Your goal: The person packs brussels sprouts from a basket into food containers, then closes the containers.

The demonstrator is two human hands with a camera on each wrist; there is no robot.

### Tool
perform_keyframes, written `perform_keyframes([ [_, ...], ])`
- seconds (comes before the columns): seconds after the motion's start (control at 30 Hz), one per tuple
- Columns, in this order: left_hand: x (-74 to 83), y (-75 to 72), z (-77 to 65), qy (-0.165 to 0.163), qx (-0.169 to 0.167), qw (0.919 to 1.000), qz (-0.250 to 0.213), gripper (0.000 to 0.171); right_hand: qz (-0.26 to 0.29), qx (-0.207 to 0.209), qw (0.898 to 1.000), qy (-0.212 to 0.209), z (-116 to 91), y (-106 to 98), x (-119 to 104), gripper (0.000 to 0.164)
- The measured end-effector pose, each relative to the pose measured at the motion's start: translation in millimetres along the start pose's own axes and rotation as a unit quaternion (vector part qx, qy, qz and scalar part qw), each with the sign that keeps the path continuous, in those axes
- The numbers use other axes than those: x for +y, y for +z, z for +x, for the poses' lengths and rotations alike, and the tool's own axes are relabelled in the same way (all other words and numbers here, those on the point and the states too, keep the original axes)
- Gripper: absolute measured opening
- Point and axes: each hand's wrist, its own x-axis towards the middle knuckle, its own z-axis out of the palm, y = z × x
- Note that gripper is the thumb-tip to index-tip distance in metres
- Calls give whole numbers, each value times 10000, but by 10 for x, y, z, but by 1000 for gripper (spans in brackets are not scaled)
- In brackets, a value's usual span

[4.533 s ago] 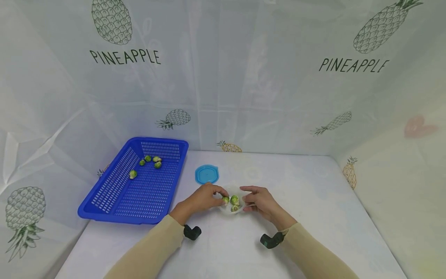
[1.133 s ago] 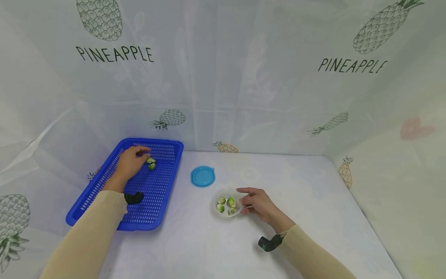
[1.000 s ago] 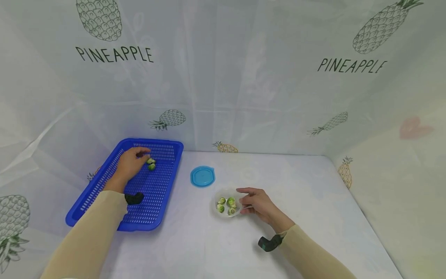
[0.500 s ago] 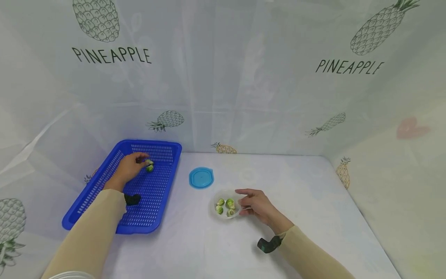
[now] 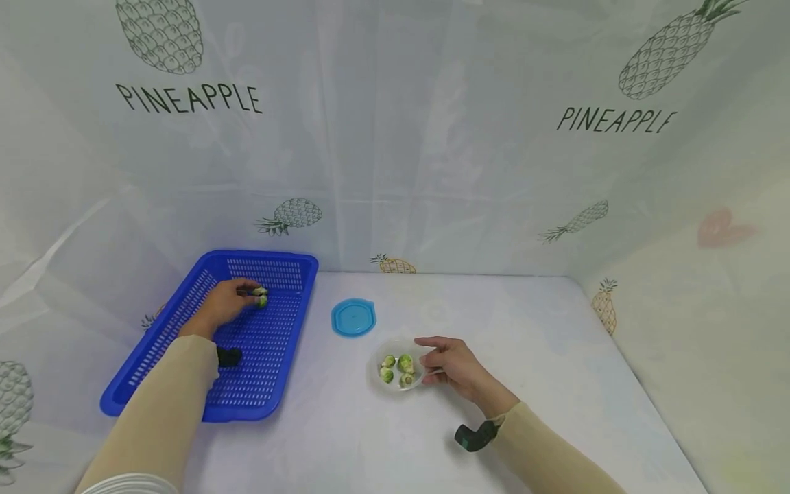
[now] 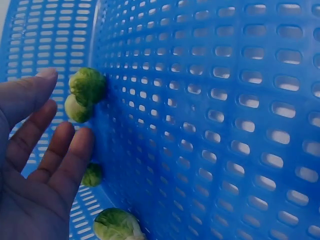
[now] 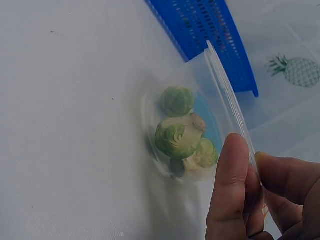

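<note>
My left hand (image 5: 225, 302) reaches into the blue basket (image 5: 249, 394), fingers loosely bent beside two Brussels sprouts (image 5: 262, 300) near its back. In the left wrist view, thumb and fingers (image 6: 80, 145) are parted right beside a pair of sprouts (image 6: 89, 86), with nothing between them. Two more sprouts lie along the basket wall there, one a leafy sprout (image 6: 117, 225) at the bottom. My right hand (image 5: 457, 363) pinches the rim of a small clear plastic container (image 7: 192, 70). Several Brussels sprouts (image 7: 177, 140) sit inside it.
A light blue lid (image 5: 354, 318) lies on the white tabletop (image 5: 345, 439), behind the container and right of the basket. A pineapple-printed sheet (image 5: 395, 137) hangs at the back and sides.
My left hand has gone from the container, where it held a sprout, to the basket; the container has gained a sprout. Lately its fingers have come down closer to the basket's sprouts. The right hand keeps its grip.
</note>
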Motion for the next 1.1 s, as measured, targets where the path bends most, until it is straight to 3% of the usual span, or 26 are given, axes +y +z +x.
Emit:
perform_keyframes([
  [0.3, 47, 6, 25, 81, -337, 9993, 146, 45, -44, -23, 10000, 14, -15, 13, -19, 53],
  [0.5, 63, 37, 74, 180, -320, 9986, 370, 42, -19, -53, 10000, 2, -7, 11, -17, 54],
  [0.83, 151, 210, 174, 604, -309, 9952, 706, 33, 12, -71, 10000, -9, 11, -6, -5, 53],
  [1.1, 178, 231, 189, 332, -331, 9951, 866, 32, -8, -46, 10000, 7, 23, -12, 1, 53],
])
